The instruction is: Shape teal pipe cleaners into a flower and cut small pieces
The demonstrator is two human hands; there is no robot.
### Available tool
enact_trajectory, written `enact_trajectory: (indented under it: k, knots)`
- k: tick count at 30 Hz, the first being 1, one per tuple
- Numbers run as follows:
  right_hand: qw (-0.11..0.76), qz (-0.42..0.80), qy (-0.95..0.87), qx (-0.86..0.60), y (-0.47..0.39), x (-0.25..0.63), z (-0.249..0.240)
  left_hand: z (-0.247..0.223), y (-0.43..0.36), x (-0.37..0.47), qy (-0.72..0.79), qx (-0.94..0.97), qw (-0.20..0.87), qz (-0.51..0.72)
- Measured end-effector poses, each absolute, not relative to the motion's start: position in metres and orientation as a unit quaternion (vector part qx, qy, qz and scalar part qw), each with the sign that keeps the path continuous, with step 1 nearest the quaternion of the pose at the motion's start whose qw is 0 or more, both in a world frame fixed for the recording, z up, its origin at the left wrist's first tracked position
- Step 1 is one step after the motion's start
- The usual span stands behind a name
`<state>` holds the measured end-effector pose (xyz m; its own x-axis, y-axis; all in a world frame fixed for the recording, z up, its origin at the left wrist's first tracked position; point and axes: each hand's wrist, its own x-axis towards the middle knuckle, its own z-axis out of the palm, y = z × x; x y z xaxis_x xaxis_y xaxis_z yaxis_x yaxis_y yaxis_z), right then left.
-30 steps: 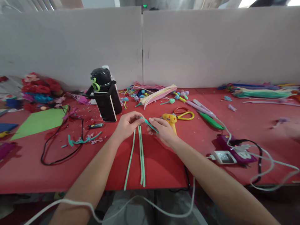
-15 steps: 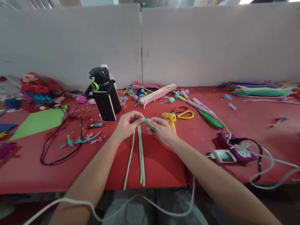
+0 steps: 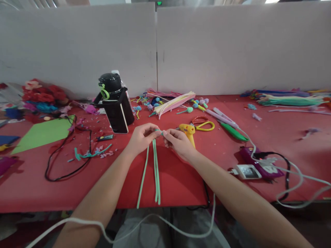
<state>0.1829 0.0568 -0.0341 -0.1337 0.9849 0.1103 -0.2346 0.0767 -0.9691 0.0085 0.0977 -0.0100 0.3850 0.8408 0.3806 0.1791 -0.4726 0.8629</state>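
Over the middle of the red table, my left hand and my right hand meet fingertip to fingertip. Both pinch a small teal-green pipe cleaner; most of it is hidden by the fingers. Below them, three long mint-green pipe cleaners lie on the table, two side by side and one apart to the left, their upper ends near my left fingers. Just right of my right hand is a yellow glue gun, its handle partly behind the wrist.
Scissors lie behind the glue gun, beside a lilac hair straightener. A black holder with a bottle stands back left. Pipe cleaner bundles lie back right. A purple power strip with cables is at right; a white cable crosses my lap.
The teal piece that stuck out under my right fingers is now mostly hidden in the pinch. Both hands stay in nearly the same place.
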Motion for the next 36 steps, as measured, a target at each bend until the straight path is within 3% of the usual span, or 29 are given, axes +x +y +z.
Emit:
enact_trajectory:
  k: [15, 36]
  knots:
    - [0.512, 0.649, -0.446, -0.343, 0.0564, 0.1817, -0.0323, -0.0153, 0.1001, 0.0081, 0.351, 0.745, 0.35, 0.446]
    - [0.557, 0.515, -0.523, -0.388, 0.0561, 0.183, -0.0351, -0.0115, 0.0946, 0.0094, 0.347, 0.772, 0.318, 0.428]
